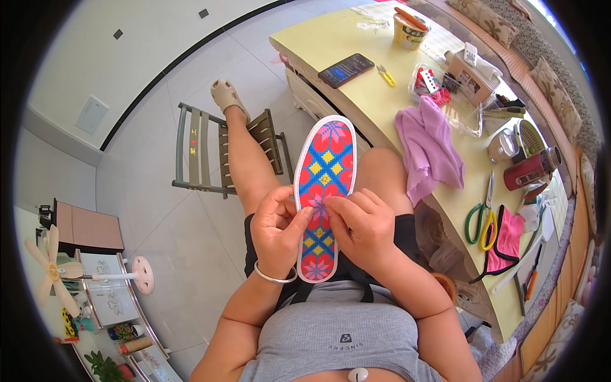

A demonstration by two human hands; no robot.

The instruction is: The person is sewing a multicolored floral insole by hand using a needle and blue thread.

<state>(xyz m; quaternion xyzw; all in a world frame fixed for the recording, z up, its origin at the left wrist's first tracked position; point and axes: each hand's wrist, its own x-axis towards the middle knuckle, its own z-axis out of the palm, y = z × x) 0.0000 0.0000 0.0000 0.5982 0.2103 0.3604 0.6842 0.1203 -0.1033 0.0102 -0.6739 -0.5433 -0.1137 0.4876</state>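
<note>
A home living room, used as a sewing corner

We see a pale tiled floor [191, 83], a low yellow tabletop [356, 89] and a long sofa with patterned cushions [554, 83] behind it, which tell us this is a lived-in room of a house. On the tabletop we find household clutter: a phone [346, 69], a purple cloth [428, 148], green and yellow scissors [480, 224], a red mug [529, 170] and a clear plastic box [445, 95] of small sewing bits. We also note a slatted folding stool [203, 149], a standing fan [54, 270] and a small shelf with plants [105, 366] at the left.
</note>
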